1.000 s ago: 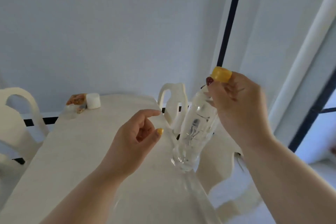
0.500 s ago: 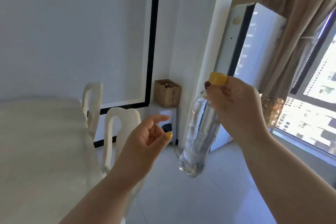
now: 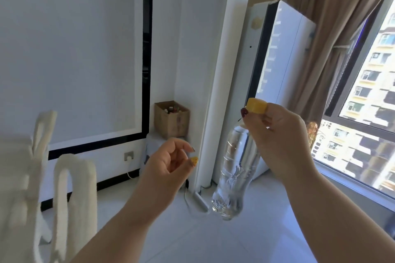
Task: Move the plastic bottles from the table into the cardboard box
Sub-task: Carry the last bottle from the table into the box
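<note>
A clear plastic bottle (image 3: 233, 175) with a yellow cap hangs upright in the air over the floor. My right hand (image 3: 277, 139) grips it at the neck, just under the cap. My left hand (image 3: 168, 162) floats to the left of the bottle, apart from it, fingers loosely curled and holding nothing. The cardboard box (image 3: 171, 119) stands in the far corner on a small white stool, open at the top, with several bottle tops showing inside. It lies beyond and above my left hand in the view.
Two white chair backs (image 3: 70, 177) stand at the lower left. A white floor-standing air conditioner (image 3: 273, 83) and a white pillar (image 3: 224, 70) rise behind the bottle. A window with brown curtain is on the right. Cables lie on the tiled floor (image 3: 213, 241).
The view has swung right, away from the table toward the corner. The box now appears larger and nearer. My right hand still carries the bottle; the left hand stays beside it.
</note>
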Demonstrator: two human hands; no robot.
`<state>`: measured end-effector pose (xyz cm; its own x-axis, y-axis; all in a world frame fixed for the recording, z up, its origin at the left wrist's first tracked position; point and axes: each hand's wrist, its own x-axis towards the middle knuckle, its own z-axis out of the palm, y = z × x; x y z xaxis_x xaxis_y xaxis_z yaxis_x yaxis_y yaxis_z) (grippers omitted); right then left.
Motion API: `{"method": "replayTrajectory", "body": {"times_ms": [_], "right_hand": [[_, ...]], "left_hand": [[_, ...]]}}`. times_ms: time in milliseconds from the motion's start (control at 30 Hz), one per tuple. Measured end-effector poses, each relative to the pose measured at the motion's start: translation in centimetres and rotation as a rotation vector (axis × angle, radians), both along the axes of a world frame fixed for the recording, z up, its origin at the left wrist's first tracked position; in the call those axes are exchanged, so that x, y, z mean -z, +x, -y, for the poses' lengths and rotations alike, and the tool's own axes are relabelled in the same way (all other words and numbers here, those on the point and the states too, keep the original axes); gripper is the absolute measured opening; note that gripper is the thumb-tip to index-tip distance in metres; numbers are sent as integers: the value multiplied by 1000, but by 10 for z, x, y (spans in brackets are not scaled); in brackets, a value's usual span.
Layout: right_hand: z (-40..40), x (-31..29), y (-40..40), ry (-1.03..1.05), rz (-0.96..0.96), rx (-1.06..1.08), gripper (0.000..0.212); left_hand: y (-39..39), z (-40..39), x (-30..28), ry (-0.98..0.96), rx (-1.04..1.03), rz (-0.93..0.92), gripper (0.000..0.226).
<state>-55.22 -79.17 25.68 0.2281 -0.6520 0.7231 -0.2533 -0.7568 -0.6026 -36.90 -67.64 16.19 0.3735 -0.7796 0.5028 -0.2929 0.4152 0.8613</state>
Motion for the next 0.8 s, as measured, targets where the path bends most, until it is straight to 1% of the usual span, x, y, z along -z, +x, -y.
{"method": "replayTrajectory", "body": {"times_ms": [67,100,167,267,367,400,467,500,567,600,667,733,800], "right_hand": [[39,-5,17,16,14,-4,42],[62,-8,26,24,27,-11,37],[87,-14,40,12,19,-17,29],[147,-21,67,-6,20,-36,33],[210,-21,103,-4,9,-73,42],[231,-20,115,-3,5,-84,46],[273,-18,142,7,18,-121,51],[300,-16,158,0,23,-139,49],[335,-15,184,-3,21,-156,43],[351,-14,195,17,19,-180,41],[407,-19,229,43,30,-262,37],[436,-23,254,70,19,-273,36],[471,-29,279,72,21,-320,37]], "left_hand": [[17,45,-6,14,-13,-4,18],[26,70,-8,21,-19,5,15],[37,98,-12,36,-33,16,8],[59,155,-13,72,-19,8,3],[86,213,-7,153,-23,-34,9],[95,231,-5,178,-26,-65,11],[114,271,2,227,-34,-142,5],[125,293,7,250,-46,-175,6],[142,325,13,292,-73,-241,20],[149,339,17,314,-93,-280,24],[177,391,21,336,-133,-382,30],[194,417,22,372,-158,-483,33],[214,448,27,375,-163,-628,34]]}}
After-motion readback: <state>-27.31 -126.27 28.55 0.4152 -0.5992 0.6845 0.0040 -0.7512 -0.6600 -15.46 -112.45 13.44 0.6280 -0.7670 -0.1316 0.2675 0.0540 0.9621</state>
